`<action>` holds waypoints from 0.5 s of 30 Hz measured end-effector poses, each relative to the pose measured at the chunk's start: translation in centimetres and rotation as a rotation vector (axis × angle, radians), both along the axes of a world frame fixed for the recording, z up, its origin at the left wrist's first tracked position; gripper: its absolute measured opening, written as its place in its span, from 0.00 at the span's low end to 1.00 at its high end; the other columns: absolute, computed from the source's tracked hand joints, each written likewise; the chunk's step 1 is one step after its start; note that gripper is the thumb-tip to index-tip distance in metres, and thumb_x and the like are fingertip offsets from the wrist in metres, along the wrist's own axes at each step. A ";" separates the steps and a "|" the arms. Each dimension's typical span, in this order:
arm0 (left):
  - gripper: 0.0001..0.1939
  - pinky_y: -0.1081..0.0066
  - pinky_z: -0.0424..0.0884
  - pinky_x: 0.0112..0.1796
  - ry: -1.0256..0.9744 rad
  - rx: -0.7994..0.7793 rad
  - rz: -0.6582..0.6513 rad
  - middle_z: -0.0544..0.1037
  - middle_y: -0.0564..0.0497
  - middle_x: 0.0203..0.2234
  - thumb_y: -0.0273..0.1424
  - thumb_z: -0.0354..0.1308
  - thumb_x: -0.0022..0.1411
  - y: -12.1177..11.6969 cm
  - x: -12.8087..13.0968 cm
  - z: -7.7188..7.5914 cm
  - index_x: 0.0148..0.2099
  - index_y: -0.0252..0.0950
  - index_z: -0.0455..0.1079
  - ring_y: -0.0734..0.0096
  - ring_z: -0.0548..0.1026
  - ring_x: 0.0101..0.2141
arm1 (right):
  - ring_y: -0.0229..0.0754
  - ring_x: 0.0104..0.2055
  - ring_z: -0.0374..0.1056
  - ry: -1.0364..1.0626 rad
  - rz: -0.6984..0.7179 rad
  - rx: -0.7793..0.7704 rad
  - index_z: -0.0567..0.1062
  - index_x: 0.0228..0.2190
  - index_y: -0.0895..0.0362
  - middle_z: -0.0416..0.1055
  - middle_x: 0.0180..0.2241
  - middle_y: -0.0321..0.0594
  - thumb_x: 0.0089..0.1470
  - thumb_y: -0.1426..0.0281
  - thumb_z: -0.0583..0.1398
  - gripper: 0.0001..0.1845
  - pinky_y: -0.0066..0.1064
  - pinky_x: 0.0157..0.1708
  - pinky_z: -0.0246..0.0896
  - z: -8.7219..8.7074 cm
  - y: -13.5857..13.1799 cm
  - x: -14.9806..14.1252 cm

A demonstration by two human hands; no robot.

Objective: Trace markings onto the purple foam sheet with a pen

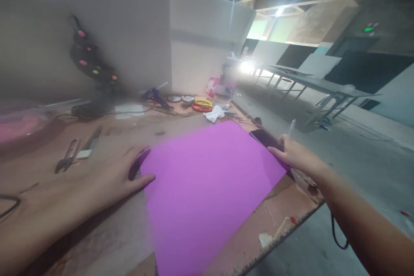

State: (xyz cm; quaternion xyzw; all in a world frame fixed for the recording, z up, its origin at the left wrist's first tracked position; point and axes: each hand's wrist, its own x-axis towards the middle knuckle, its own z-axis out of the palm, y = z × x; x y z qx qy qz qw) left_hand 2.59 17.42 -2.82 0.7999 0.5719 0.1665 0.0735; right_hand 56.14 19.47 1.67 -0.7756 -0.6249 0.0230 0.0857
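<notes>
Left hand [118, 174]: half open, thumb and fingers parted in a wide C at the far left corner of the purple sheet [207, 181]; no firm grip seen, more likely steadying the paper. Right hand [296, 154]: fingers curled, a slim pen [292, 126] upright from them, thumb reaching over the sheet's right edge — probably to guide the paper without putting the pen down. Exact fingertip contact: cannot tell.

Sheet lies on the worktable [250, 243], between the hands, its right part overlapping a dark phone [262, 137]. Beyond the far edge: crumpled tissue [214, 114], red and yellow handles [202, 105], glue gun [155, 97]. Left of sheet: pliers-like tool [66, 159] beside a white block [84, 154] — set aside, presumably, to leave the paper room yet stay within reach.
</notes>
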 end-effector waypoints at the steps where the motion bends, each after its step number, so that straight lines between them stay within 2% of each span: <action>1: 0.37 0.44 0.71 0.59 -0.005 -0.038 -0.003 0.79 0.35 0.57 0.55 0.58 0.63 0.2 0.2 0.4 0.63 0.34 0.70 0.37 0.76 0.58 | 0.52 0.35 0.75 0.028 -0.002 -0.013 0.67 0.36 0.52 0.79 0.36 0.49 0.57 0.49 0.61 0.20 0.38 0.33 0.64 -0.1 0.2 0.2; 5: 0.44 0.46 0.71 0.59 -0.012 -0.128 0.010 0.78 0.33 0.59 0.55 0.63 0.54 1.0 0.9 1.1 0.65 0.33 0.71 0.34 0.75 0.60 | 0.55 0.40 0.76 0.060 0.023 -0.003 0.65 0.39 0.52 0.79 0.38 0.49 0.56 0.47 0.59 0.22 0.41 0.39 0.66 -0.7 0.8 0.4; 9: 0.46 0.45 0.68 0.62 0.055 -0.161 0.021 0.74 0.32 0.63 0.56 0.65 0.51 1.4 1.5 1.6 0.67 0.34 0.71 0.32 0.70 0.64 | 0.58 0.43 0.75 0.045 0.067 0.008 0.65 0.39 0.52 0.77 0.41 0.51 0.50 0.43 0.60 0.27 0.43 0.42 0.66 -1.1 1.2 0.3; 13: 0.50 0.44 0.67 0.62 0.116 -0.279 0.045 0.74 0.31 0.63 0.53 0.66 0.50 1.6 2.5 3.2 0.70 0.33 0.68 0.31 0.71 0.64 | 0.59 0.43 0.74 -0.013 0.038 0.059 0.66 0.38 0.51 0.76 0.38 0.51 0.51 0.45 0.59 0.24 0.44 0.42 0.65 -1.1 1.8 -0.1; 15: 0.52 0.46 0.68 0.61 0.098 -0.361 0.048 0.74 0.31 0.63 0.53 0.67 0.48 1.7 2.9 3.6 0.71 0.32 0.67 0.32 0.72 0.63 | 0.58 0.42 0.74 0.022 0.045 0.065 0.66 0.38 0.51 0.76 0.38 0.50 0.52 0.46 0.59 0.23 0.44 0.42 0.66 -1.2 2.0 -0.4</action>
